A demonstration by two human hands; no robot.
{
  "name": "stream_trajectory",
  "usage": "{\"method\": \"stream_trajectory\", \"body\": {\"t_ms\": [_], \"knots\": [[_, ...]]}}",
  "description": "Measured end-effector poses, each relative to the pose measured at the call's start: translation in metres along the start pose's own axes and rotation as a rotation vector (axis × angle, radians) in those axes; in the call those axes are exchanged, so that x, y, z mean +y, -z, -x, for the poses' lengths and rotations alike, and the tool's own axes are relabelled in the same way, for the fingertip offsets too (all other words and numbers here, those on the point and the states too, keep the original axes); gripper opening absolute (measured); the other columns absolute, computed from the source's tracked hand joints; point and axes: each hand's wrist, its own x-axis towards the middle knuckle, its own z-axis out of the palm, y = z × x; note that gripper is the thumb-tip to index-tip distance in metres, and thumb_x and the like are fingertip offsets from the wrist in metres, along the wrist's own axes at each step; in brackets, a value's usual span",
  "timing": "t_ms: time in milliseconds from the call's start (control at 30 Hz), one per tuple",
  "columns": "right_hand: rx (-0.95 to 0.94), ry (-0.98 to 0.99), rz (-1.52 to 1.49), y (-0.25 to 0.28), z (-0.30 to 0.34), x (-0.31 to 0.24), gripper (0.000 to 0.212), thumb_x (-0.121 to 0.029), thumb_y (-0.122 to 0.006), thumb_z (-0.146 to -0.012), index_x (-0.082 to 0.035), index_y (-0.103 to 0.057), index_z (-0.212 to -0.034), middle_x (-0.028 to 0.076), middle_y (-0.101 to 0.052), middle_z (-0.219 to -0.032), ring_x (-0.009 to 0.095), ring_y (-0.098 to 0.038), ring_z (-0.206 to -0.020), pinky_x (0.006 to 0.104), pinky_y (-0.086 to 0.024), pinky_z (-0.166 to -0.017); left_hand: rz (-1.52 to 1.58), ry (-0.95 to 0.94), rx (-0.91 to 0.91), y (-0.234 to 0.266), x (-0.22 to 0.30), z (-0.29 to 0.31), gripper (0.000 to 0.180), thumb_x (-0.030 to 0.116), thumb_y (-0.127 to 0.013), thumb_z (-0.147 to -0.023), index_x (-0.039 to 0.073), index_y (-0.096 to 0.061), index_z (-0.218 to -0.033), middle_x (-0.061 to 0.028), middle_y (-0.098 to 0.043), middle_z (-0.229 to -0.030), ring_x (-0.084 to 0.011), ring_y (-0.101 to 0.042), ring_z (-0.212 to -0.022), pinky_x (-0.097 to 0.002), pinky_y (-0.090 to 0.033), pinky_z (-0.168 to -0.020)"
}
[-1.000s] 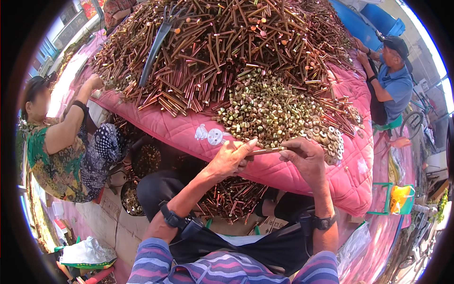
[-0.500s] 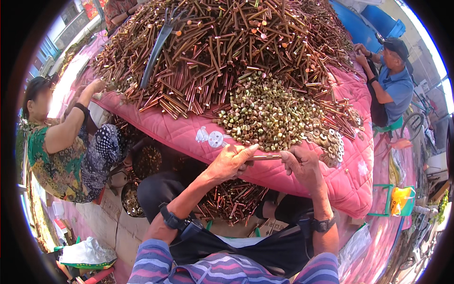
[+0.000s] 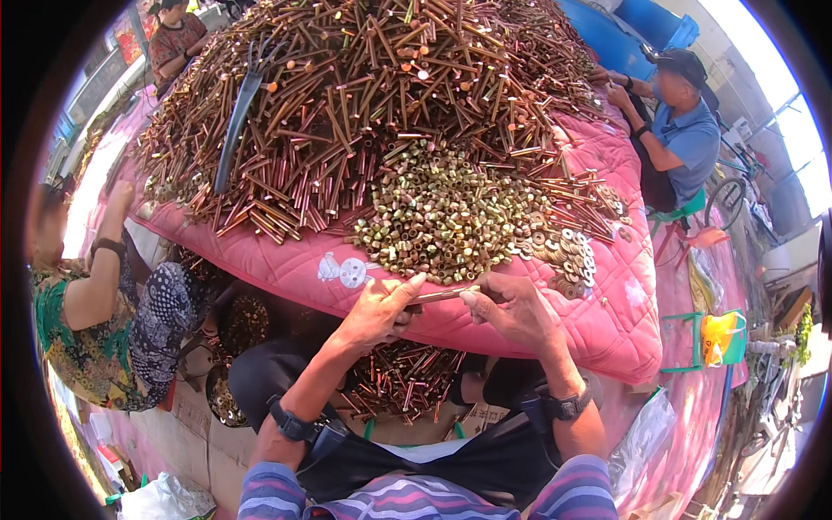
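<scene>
A slim copper-coloured bolt (image 3: 442,295) lies nearly level between my hands, just above the near edge of the pink quilt (image 3: 607,342). My left hand (image 3: 380,310) is closed round its left end, with the thumb along the top. At the other end, the fingers and thumb of my right hand (image 3: 518,314) pinch it; whether they also hold a small part there is hidden. Just beyond my hands is a heap of small brass-coloured nuts (image 3: 446,212). Flat ring washers (image 3: 568,264) are spread to its right.
A large pile of copper-coloured bolts (image 3: 347,95) covers the quilt's far part, with a dark fork-like tool (image 3: 236,130) on it. More bolts (image 3: 403,381) lie below the quilt's edge. People sit at left (image 3: 87,303) and right (image 3: 685,139); another person (image 3: 173,43) is far left.
The whole view has shifted, so the pile and both hands appear farther left. My right hand has turned, its fingers now over the bolt's right end. The bolt stays between both hands.
</scene>
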Motion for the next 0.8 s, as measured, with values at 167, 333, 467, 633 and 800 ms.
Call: {"method": "stream_trajectory", "body": {"t_ms": [167, 333, 467, 633, 800], "knots": [[-0.129, -0.157, -0.037, 0.005, -0.002, -0.008, 0.038, -0.033, -0.061, -0.1, 0.0, -0.067, -0.084, 0.004, -0.061, -0.064, 0.01, -0.057, -0.061, 0.0278, -0.046, -0.058, 0.007, 0.004, -0.015, 0.004, -0.004, 0.002, 0.044, 0.043, -0.057, -0.101, 0.008, -0.061, -0.075, 0.008, -0.042, -0.054, -0.0016, -0.036, -0.041, -0.0182, -0.025, -0.037], [0.047, -0.022, -0.052, 0.0, 0.0, -0.002, 0.042, -0.035, -0.059, -0.101, 0.001, -0.068, -0.083, 0.005, -0.061, -0.064, 0.011, -0.059, -0.061, 0.0278, -0.047, -0.058, -0.046, -0.03, 0.008, 0.0, -0.004, -0.001, 0.052, 0.048, -0.058, -0.099, 0.002, -0.062, -0.075, 0.0068, -0.043, -0.053, -0.0023, -0.037, -0.041, -0.0196, -0.027, -0.036], [-0.104, -0.23, -0.099, 0.004, -0.001, -0.009, 0.042, -0.034, -0.058, -0.101, 0.001, -0.065, -0.08, 0.003, -0.06, -0.063, 0.009, -0.058, -0.061, 0.0265, -0.047, -0.058, -0.047, -0.009, 0.009, -0.002, -0.003, 0.0, 0.052, 0.047, -0.058, -0.099, 0.002, -0.061, -0.074, 0.0062, -0.043, -0.053, -0.0027, -0.038, -0.042, -0.02, -0.028, -0.037], [-0.016, -0.089, -0.076, 0.002, 0.0, -0.002, 0.045, -0.035, -0.056, -0.102, 0.0, -0.063, -0.075, 0.002, -0.059, -0.062, 0.009, -0.057, -0.057, 0.0266, -0.046, -0.055, -0.071, -0.047, 0.059, -0.003, -0.005, -0.001, 0.051, 0.046, -0.058, -0.1, 0.002, -0.061, -0.072, 0.0048, -0.044, -0.053, -0.0041, -0.04, -0.044, -0.0209, -0.029, -0.039], [-0.174, -0.271, -0.142, 0.002, -0.003, 0.002, 0.04, -0.033, -0.058, -0.102, 0.002, -0.065, -0.084, 0.004, -0.06, -0.064, 0.01, -0.055, -0.061, 0.0297, -0.045, -0.057, -0.087, -0.072, 0.078, -0.002, -0.009, -0.005, 0.052, 0.045, -0.059, -0.1, 0.002, -0.062, -0.07, 0.0037, -0.046, -0.053, -0.0043, -0.041, -0.045, -0.0213, -0.029, -0.04]]}}
